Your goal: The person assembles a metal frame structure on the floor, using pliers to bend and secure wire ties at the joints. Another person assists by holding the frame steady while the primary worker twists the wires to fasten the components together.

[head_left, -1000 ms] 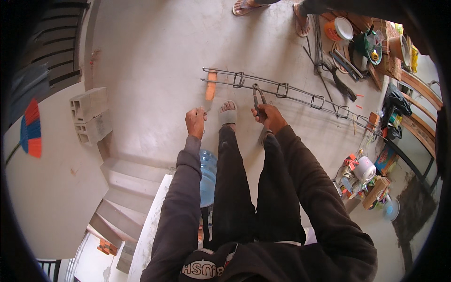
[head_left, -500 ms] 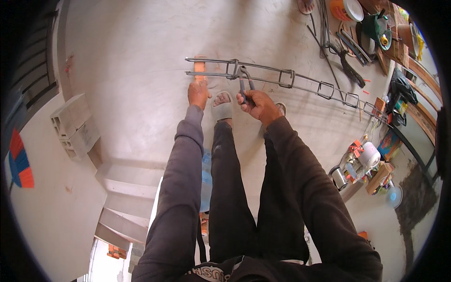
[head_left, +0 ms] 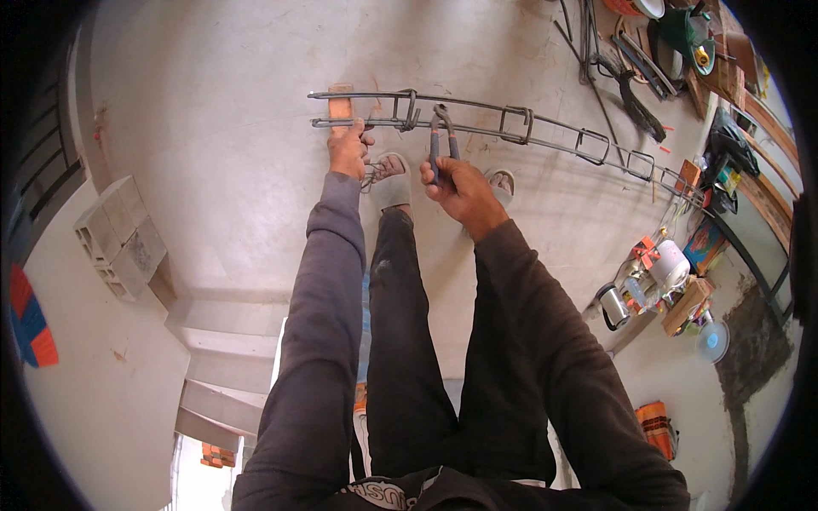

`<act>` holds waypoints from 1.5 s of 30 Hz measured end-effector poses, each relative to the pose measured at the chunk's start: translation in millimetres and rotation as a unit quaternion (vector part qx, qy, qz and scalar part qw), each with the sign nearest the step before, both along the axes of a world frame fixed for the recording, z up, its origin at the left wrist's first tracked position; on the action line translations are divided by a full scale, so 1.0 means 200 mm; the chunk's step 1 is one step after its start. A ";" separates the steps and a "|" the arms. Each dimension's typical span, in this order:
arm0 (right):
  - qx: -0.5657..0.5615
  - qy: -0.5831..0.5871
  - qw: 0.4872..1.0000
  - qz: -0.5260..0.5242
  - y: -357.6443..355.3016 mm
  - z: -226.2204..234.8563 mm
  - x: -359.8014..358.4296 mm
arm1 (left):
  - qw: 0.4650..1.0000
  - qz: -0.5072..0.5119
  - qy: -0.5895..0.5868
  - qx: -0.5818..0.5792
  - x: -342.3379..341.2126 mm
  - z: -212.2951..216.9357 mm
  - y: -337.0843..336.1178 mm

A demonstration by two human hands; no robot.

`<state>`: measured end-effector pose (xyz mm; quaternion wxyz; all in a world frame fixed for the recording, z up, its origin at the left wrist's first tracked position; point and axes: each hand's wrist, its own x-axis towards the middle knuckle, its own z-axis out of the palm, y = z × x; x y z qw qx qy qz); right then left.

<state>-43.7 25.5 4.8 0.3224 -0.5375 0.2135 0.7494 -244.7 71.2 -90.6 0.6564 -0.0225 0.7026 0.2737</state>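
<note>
Just beyond the feet, 11 to 3 o'clock: a long steel bar frame (head_left: 529,126), its left end over an orange brick (head_left: 341,107).
Frame axis: roughly 9 to 3 o'clock, dipping slightly at the right; bare bar ends point to 9.
Pincers (head_left: 435,148): head toward 12 o'clock, at the frame's lower bar; whether they touch it I cannot tell.
Right hand's grip: the right hand (head_left: 467,189) is wrapped round the handles, which stand somewhat apart.
Left hand's grip: the left hand (head_left: 347,153) is curled closed on thin wire (head_left: 369,176), loose strands showing below the fingers; it overlaps the brick's near end.
Floor: pale and smooth (head_left: 213,170), with scattered marks.
Room: concrete blocks (head_left: 122,234) at 9 o'clock, steps (head_left: 223,336) at 8, loose rods (head_left: 586,34) and a green tub (head_left: 687,36) toward 1 to 2.
Moving space: floor spreads past the frame from 10 to 12 o'clock; at 3, the frame's far end meets stacked clutter.
</note>
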 end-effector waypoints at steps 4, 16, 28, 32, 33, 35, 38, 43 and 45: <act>0.041 0.058 0.996 0.051 0.00 -0.01 0.03 | 1.000 0.017 -0.014 -0.011 -0.02 -0.02 0.02; -0.017 0.065 0.996 0.058 0.08 0.03 0.04 | 0.998 -0.054 -0.036 -0.018 -0.11 -0.07 0.03; 0.022 0.096 0.994 0.043 0.06 0.04 0.01 | 0.998 -0.055 -0.006 -0.008 -0.15 -0.11 0.01; -0.006 0.048 0.998 0.041 0.05 0.04 0.03 | 0.995 -0.080 -0.060 0.016 -0.23 -0.14 0.01; -0.014 0.037 0.999 0.023 0.05 0.03 0.03 | 0.997 -0.069 -0.030 -0.001 -0.19 -0.14 0.01; -0.009 0.018 1.000 -0.012 0.02 -0.01 0.04 | 0.999 -0.041 -0.018 -0.002 -0.09 -0.09 0.03; -0.013 0.008 1.000 -0.027 0.07 0.06 -0.09 | 1.000 -0.012 0.011 -0.012 -0.11 -0.06 0.03; 0.022 0.081 0.995 0.053 0.02 0.06 0.03 | 1.000 -0.017 -0.007 -0.007 -0.11 -0.01 0.06; 0.007 0.057 0.997 0.054 0.02 0.07 0.03 | 1.000 -0.025 0.004 -0.003 -0.12 -0.01 0.05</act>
